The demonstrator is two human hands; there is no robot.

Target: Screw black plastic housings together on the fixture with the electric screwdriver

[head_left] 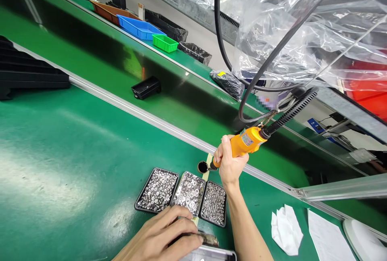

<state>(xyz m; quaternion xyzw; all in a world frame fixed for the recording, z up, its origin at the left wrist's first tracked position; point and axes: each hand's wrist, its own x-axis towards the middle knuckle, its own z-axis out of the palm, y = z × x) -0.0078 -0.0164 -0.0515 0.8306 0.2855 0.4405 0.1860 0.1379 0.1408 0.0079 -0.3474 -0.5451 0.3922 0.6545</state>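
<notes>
My right hand is wrapped around an orange electric screwdriver, its tip end pointing down and left at a small round cup of dark content. At the bottom edge, my left hand bends its fingers over a dark part with a worn block at its end. A grey, black-edged piece lies just below it, cut off by the frame. Beyond my left fingers stand three black trays of small metal hardware: a left tray, a middle tray with washers, and a right tray.
A conveyor belt behind a metal rail carries a black plastic part. Blue and green bins line the far side. A black cable and plastic sheeting hang overhead. White cloth lies right.
</notes>
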